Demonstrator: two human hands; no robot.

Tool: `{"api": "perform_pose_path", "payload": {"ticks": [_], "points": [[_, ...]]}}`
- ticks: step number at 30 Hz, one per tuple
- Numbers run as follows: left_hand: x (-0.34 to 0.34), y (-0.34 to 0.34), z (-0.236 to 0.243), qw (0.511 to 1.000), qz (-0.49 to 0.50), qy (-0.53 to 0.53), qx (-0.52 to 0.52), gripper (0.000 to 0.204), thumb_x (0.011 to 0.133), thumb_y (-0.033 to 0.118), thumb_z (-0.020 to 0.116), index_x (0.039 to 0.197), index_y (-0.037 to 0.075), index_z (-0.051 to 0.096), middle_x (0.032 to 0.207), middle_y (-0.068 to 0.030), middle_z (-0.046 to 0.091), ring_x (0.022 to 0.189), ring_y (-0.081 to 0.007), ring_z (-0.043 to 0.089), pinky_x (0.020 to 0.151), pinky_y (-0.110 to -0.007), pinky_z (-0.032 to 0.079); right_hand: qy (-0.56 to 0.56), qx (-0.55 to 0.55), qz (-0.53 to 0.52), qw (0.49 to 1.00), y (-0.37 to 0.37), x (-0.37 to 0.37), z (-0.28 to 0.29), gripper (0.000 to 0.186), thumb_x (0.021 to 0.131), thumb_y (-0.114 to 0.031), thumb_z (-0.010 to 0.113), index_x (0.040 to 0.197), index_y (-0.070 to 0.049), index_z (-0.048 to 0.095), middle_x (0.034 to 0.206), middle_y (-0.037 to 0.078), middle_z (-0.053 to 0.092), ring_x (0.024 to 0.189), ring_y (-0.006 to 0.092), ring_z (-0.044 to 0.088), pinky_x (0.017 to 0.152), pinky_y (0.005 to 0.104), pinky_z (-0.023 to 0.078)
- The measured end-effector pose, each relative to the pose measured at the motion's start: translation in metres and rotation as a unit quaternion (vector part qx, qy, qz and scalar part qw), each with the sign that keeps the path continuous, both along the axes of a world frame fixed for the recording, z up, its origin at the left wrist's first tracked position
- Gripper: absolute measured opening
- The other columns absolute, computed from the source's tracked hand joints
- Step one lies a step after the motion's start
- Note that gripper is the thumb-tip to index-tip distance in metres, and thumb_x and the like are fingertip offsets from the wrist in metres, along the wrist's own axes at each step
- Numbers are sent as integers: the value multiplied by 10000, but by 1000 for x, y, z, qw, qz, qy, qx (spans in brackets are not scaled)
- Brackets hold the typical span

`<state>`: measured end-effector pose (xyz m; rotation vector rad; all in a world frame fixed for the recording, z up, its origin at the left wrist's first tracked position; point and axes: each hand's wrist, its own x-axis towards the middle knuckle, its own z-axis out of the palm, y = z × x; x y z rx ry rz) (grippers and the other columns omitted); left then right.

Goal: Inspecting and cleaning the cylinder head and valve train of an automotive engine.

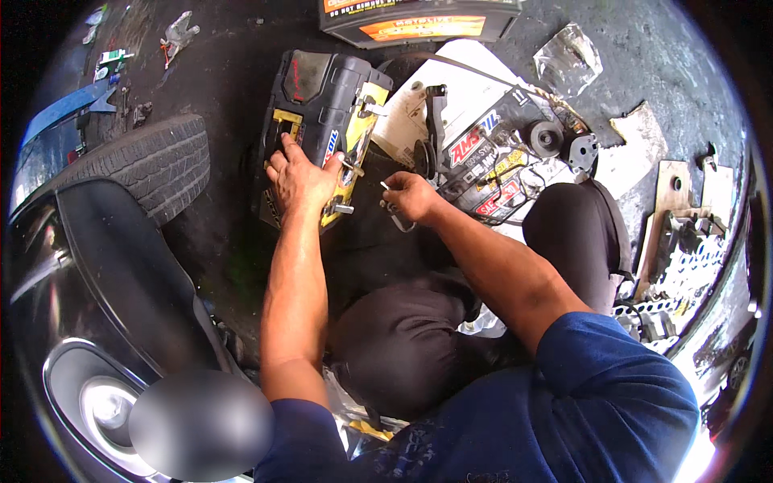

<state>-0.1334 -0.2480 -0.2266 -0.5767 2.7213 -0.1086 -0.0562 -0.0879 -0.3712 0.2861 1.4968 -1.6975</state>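
Note:
A black and yellow toolbox (332, 95) lies in front of me, its lid facing up. My left hand (302, 179) rests on the near part of it with fingers spread. Its fingertips reach the small yellow-edged recess (287, 122) in the lid, and its thumb is by the side with the metal latches (351, 167). Just right of the toolbox, my right hand (412, 199) is closed around a thin, shiny metal piece (396, 217). Parts of it stick out of the fist; its kind I cannot make out.
Flattened cardboard (463, 68) on the right carries a pulley (546, 138), a bracket (436, 113) and other metal parts. Beyond the toolbox stands a large box-shaped black case (419, 24) with orange labels. A tire (161, 165) and a car's front with a headlight (109, 406) are on the left.

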Motion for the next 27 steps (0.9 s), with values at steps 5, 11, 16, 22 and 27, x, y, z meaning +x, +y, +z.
{"api": "perform_pose_path", "payload": {"ticks": [5,11,16,22,27], "points": [[1,-6,22,992,42,59,99,1249,577,655,823,1508,29,273,1410,-243,394,1291,-410,433,1055,-484,401,-142,-132,-156,969,30,-41,57,258,890,-74,652,1123,30,611,941,154,698,844,220,677,718,344,536],[5,16,68,927,64,182,321,424,810,323,802,1055,3,669,960,-120,685,874,-201,656,793,-341,522,-201,-280,-328,880,69,-62,149,145,955,-47,548,1099,-37,548,899,81,609,745,196,618,585,313,511],[53,92,144,765,64,54,638,102,885,93,707,911,3,667,833,-19,683,762,-83,608,711,-270,505,-205,-389,-418,795,83,-48,227,134,973,-40,496,1102,-39,535,940,81,590,765,202,603,614,268,524],[92,111,245,802,149,-14,578,144,913,121,622,916,-17,664,794,-80,691,723,-134,634,678,-302,510,240,29,-196,950,131,2,344,440,868,-23,561,1298,32,481,1225,200,562,1067,317,599,916,407,496],[164,140,345,702,203,-55,680,156,919,143,625,886,6,693,778,-12,659,710,-102,597,663,-277,481,447,30,328,832,185,35,472,607,773,-119,717,1325,3,498,1141,223,606,1063,394,583,920,432,473]]}}
